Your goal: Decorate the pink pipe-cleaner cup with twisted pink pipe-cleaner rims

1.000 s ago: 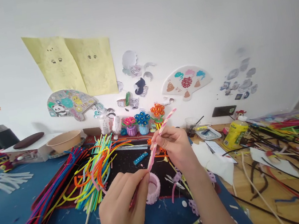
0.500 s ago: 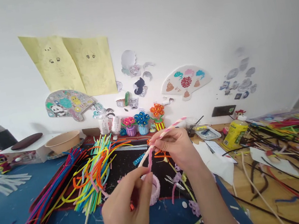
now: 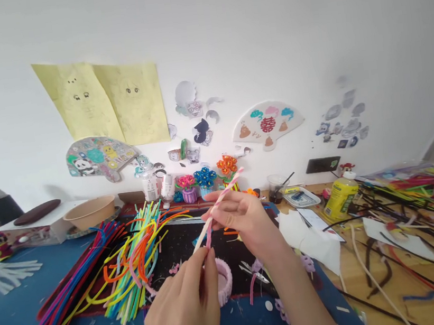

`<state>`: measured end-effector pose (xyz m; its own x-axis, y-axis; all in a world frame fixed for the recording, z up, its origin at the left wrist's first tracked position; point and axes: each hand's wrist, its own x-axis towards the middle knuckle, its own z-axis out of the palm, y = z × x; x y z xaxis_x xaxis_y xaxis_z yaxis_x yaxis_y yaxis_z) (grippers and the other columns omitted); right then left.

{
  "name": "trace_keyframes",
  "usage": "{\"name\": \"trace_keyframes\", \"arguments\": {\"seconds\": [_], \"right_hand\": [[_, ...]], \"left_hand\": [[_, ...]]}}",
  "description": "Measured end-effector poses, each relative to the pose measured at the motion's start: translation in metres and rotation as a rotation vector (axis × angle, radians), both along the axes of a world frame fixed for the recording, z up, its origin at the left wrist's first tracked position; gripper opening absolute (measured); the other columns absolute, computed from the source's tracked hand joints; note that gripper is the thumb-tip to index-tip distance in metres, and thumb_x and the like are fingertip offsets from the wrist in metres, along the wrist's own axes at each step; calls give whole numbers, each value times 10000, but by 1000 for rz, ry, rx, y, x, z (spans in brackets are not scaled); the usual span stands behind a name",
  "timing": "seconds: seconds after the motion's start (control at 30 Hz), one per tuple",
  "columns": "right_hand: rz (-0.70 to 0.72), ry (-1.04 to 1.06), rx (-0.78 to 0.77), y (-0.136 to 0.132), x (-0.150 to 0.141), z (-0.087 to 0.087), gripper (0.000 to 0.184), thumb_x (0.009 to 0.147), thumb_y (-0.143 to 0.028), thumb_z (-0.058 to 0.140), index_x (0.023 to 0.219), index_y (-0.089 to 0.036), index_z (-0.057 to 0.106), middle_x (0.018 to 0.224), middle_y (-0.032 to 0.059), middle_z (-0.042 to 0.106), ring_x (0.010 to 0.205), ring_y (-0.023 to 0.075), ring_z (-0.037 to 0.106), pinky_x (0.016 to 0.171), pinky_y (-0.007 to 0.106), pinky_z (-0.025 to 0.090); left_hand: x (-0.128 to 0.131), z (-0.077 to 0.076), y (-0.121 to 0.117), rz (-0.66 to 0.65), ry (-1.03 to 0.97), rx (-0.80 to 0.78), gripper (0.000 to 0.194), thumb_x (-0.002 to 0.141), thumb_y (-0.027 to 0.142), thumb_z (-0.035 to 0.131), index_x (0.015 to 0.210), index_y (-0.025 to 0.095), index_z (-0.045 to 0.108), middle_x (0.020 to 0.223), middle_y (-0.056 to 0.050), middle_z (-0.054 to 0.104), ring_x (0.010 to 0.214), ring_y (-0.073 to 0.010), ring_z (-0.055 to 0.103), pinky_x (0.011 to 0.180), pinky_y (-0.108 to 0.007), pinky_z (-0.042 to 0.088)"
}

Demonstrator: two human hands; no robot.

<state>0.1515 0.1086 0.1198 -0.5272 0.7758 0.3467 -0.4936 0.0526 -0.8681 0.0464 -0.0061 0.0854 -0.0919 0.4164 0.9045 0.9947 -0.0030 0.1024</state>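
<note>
Between my hands runs a pair of pipe cleaners (image 3: 226, 191), one pink and one white, twisted together at the upper end and parted below. My right hand (image 3: 244, 217) pinches the twisted part. Lower down, my left hand (image 3: 185, 300) is closed on the loose pink length, with the white one alongside; its inner fingers are hidden. Just behind the left hand sits a pale pink ring-shaped pot (image 3: 225, 284) of fuzzy pipe cleaner, partly covered. Scissors (image 3: 254, 273) and purple pipe-cleaner flowers (image 3: 282, 311) lie near my right forearm.
A bundle of bright pipe cleaners (image 3: 136, 279) spreads at left, beside red and blue ones (image 3: 73, 288). Small flower pots (image 3: 206, 182) line the wall. A yellow bottle (image 3: 340, 194), a white tray (image 3: 304, 197) and black pipe cleaners (image 3: 374, 264) are at right.
The twisted upper end now stands steeper and points more upward. My right hand has shifted slightly left and turned; my left hand stays pinched below. The view has tilted slightly.
</note>
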Motion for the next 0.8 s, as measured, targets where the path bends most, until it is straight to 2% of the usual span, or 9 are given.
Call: {"name": "trace_keyframes", "arguments": {"seconds": [0.1, 0.3, 0.43, 0.53, 0.7, 0.8], "right_hand": [[14, -41, 20, -5, -1, 1, 273, 689, -268, 829, 939, -194, 747, 825, 43, 776, 709, 150, 720, 715, 268, 581], [-53, -3, 44, -4, -6, -3, 187, 712, -297, 797, 847, -174, 755, 755, 51, 771, 705, 180, 727, 708, 300, 590], [-111, 21, 74, -1, -5, -4, 176, 710, -294, 799, 839, -181, 758, 727, 41, 762, 692, 179, 723, 690, 297, 587], [-123, 37, 86, -1, -1, -2, 170, 710, -287, 800, 841, -184, 764, 706, 35, 756, 672, 174, 717, 668, 290, 582], [-78, 98, 44, 0, 8, 1, 165, 682, -283, 820, 807, -185, 771, 650, 32, 741, 607, 158, 688, 614, 278, 554], [-25, 99, 25, 3, 11, 1, 184, 666, -297, 831, 801, -186, 775, 614, 27, 723, 570, 140, 651, 580, 263, 516]], "left_hand": [[0, -2, 0, 36, 55, 36, 67, 884, 239, 620, 910, 187, 654, 626, 16, 699, 476, -111, 597, 512, -242, 385], [1, 2, -3, -34, 12, 19, 71, 883, 242, 618, 923, 199, 658, 602, 39, 675, 511, -103, 608, 550, -229, 408], [1, 11, -7, -176, -49, -31, 18, 866, 206, 624, 856, 202, 638, 646, 32, 658, 555, -106, 576, 593, -226, 433], [0, 16, -10, -299, -168, -88, 82, 872, 165, 589, 804, 202, 615, 709, 15, 660, 607, -110, 573, 598, -217, 450], [-9, 17, -13, -425, -385, -267, 144, 884, 226, 587, 743, 207, 608, 614, 42, 600, 528, -94, 523, 488, -194, 415], [-18, 18, -11, -513, -459, -371, 190, 886, 247, 592, 700, 210, 606, 610, 39, 599, 541, -95, 521, 495, -191, 413]]}}
